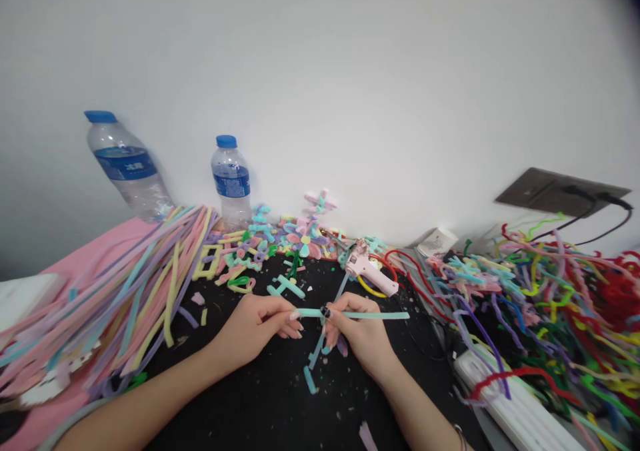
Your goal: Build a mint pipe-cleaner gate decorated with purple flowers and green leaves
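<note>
Pinching a mint stem [377, 316] at its left end between thumb and fingers of the left hand [257, 324], and gripping it a little farther along with the right hand [363, 334], likewise closed on it. Held above the black mat [240, 398], with the long axis nearly level, side to side, and with the free end pointing right, past the right hand. Straight, slim, soft-looking. Showing also a blue-grey strip [317, 352] slanting toward lower left beneath the right hand; cannot tell whether held too. Facing a smooth pink glue gun [376, 276] just beyond the right hand, with its handle toward lower right. Farther back, showing a heap [300, 238] of fuzzy loops and petalled flowers, and clear plastic bottles [233, 181] with blue caps by the wall [320, 71]. To the left, showing long, limp pastel strips [150, 284]; to the right, a tangle [550, 304] of crimped, bright fuzzy lengths beside a white power strip [520, 404]
</note>
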Demonstrator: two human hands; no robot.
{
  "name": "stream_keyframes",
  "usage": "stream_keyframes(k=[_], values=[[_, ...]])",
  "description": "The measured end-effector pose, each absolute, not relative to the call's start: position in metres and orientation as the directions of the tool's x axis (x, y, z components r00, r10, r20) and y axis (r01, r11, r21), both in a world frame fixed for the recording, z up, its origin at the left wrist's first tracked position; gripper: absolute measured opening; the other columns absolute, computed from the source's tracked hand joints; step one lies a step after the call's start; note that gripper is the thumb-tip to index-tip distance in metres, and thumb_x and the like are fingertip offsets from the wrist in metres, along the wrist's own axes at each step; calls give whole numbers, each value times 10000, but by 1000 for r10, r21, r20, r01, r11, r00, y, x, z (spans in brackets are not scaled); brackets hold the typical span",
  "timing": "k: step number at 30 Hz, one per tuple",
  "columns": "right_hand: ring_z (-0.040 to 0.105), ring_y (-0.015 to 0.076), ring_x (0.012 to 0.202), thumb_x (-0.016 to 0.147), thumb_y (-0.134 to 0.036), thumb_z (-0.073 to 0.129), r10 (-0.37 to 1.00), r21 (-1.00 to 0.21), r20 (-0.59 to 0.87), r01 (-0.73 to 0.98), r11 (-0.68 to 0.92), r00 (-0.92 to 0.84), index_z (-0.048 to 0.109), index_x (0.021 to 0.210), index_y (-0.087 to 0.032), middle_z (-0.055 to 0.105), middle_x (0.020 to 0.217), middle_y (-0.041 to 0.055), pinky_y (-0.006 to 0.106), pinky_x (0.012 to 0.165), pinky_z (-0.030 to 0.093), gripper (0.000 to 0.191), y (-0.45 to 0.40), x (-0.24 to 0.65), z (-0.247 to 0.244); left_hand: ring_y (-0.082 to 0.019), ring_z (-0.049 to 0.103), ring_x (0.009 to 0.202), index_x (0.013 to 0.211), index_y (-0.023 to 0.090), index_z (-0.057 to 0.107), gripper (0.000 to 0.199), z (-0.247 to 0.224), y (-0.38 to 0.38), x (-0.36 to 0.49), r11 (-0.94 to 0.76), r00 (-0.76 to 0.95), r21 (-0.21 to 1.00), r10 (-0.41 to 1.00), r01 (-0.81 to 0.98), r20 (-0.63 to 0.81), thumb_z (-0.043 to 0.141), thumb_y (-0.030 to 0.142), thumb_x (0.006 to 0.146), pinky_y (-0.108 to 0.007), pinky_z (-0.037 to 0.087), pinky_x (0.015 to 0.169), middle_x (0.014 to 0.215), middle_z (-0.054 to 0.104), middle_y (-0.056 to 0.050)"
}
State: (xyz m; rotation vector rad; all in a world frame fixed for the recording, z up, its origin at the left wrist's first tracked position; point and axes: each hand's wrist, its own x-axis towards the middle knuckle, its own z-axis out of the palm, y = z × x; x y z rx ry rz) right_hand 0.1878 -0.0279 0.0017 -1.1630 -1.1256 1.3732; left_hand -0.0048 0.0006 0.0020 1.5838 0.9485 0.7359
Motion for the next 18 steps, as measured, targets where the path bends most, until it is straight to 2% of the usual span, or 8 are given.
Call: stream_keyframes(k=[5,10,13,16,18], values=[[576,113,347,738,-333,678,996,-992,-80,-95,-84,-47,566,625,-159,649,484,11,142,256,297,236,-26,190,-4,-170,706,648,751,143,681,221,2,4,-6,-70,462,979,887,189,-25,533,281,841,-254,560,610,708,737,-46],[568,101,348,718,-316,703,999,-991,-38,-132,-36,9,563,603,-147,644,477,9,163,333,425,247,-24,193,-2,-144,661,551,661,145,637,278,0,10,-14,-220,387,935,916,279,100,530,314,854,-232,515,581,573,679,-16],[565,85,355,729,-304,697,999,-992,-27,-122,-23,32,566,601,-141,639,471,4,148,356,430,245,-23,195,1,-131,642,557,745,150,640,260,-1,15,-19,-310,315,887,927,343,202,489,307,886,-231,482,613,588,666,-1],[559,81,348,736,-303,690,999,-993,-28,-116,-24,29,559,601,-141,634,463,3,144,351,423,248,-24,196,2,-125,622,591,875,166,665,203,-1,17,-21,-422,370,819,886,389,280,492,271,890,-229,449,636,614,651,10],[560,91,345,738,-309,687,999,-992,-32,-119,-32,3,556,611,-144,642,475,8,156,341,427,246,-24,195,1,-120,604,605,855,171,675,180,-1,17,-21,-494,460,778,835,389,301,514,248,878,-219,430,623,634,637,8]])
